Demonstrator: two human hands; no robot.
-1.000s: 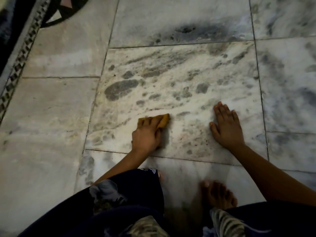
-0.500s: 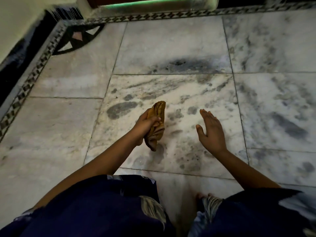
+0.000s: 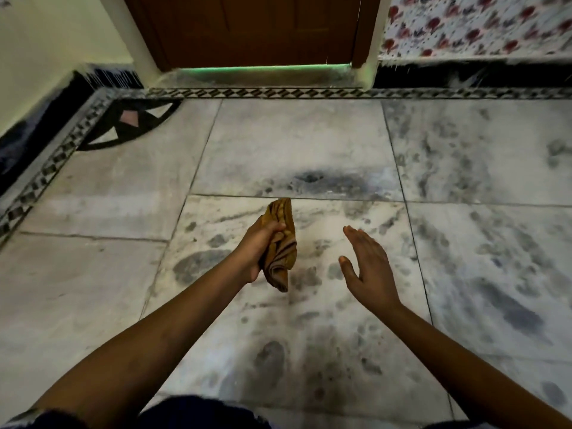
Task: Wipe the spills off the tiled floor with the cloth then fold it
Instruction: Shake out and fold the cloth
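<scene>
My left hand (image 3: 258, 247) grips a bunched yellow-brown cloth (image 3: 281, 243) and holds it in the air above the floor; the cloth sticks out above and below my fist. To the right of it my right hand (image 3: 368, 267) is raised off the floor with straight fingers, palm turned toward the cloth, holding nothing. A gap separates the two hands. Below them lies the pale marble tiled floor (image 3: 294, 329), mottled with dark grey patches. Whether any patch is a wet spill or the stone's own pattern is unclear.
A brown wooden door (image 3: 257, 29) with a raised threshold (image 3: 257, 76) stands straight ahead. A black-and-white patterned border (image 3: 62, 150) runs along the left wall and the far edge of the floor. A floral-patterned surface (image 3: 476, 26) is at the upper right.
My left hand lifted the cloth off the tile and holds it up. My right hand rose from the floor. The view tilted upward, showing the door.
</scene>
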